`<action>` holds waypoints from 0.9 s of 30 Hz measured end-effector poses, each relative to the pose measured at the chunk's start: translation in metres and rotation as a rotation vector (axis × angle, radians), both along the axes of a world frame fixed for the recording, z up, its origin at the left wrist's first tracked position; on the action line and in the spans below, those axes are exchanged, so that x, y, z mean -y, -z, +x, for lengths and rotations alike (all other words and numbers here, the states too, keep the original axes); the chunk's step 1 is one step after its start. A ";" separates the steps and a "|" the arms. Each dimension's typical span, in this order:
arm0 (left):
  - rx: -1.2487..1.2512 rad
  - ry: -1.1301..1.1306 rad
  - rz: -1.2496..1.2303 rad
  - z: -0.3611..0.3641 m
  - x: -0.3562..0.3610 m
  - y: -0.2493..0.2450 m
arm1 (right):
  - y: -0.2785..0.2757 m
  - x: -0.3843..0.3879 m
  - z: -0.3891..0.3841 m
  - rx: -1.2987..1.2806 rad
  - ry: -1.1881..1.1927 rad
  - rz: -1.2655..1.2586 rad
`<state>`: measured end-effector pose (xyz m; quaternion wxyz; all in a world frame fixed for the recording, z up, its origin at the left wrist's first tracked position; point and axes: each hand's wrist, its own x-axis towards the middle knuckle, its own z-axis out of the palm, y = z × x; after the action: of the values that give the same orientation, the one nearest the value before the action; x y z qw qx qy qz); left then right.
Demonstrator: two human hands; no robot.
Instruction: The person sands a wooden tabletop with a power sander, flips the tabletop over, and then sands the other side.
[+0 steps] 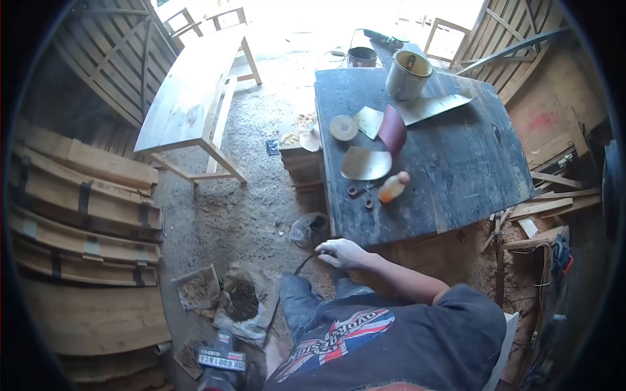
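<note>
My right hand [344, 253] reaches out past my knee, near the front left corner of the dark tabletop [456, 176]. Its fingers are curled, and a thin dark curved strip [305, 263] runs from them toward my jeans. What exactly sits inside the fingers is too small to make out. Of my left hand [276, 348], only some bare skin shows low beside my thigh; the fingers are hidden. Close to it is a dark machine-like object [225, 342] bearing a white lettered plate [222, 360].
The dark table holds a bucket [409, 77], a tape roll [343, 128], maroon sandpaper [392, 130], pale curved sheets [367, 163] and an orange-white bottle [393, 188]. A wooden table [189, 98] stands left. Sacks [242, 303] lie on the floor; boards [85, 202] line the left.
</note>
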<state>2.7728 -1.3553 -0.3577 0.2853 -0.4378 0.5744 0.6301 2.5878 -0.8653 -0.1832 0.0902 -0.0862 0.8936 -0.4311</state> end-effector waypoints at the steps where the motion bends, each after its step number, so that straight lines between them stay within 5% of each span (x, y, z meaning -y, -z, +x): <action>1: 0.039 -0.023 0.018 -0.008 -0.005 -0.003 | -0.015 0.011 -0.035 -0.001 -0.012 -0.039; 7: 0.172 -0.039 0.156 -0.142 -0.008 0.010 | -0.023 0.064 -0.224 0.173 0.061 -0.106; 14: 0.193 -0.263 0.703 -0.439 0.083 0.004 | -0.031 0.091 -0.408 0.310 -0.177 0.361; 15: 0.120 -0.457 0.440 -0.493 0.075 -0.053 | -0.040 0.086 -0.429 0.240 -0.144 0.283; 18: -0.293 -0.572 0.286 -0.636 0.130 -0.077 | -0.066 0.068 -0.499 0.273 0.120 0.095; 22: -0.439 -0.422 -0.027 -0.803 0.163 -0.095 | -0.055 0.029 -0.592 0.285 0.213 0.148; 27: -0.549 -0.403 -0.012 -0.950 0.104 -0.125 | -0.029 -0.031 -0.755 0.272 0.157 0.236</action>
<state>1.8227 -1.4589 -0.2325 -0.0129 -0.3585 0.5354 0.7646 1.8330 -0.8342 -0.1546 0.1857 0.0540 0.9215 -0.3369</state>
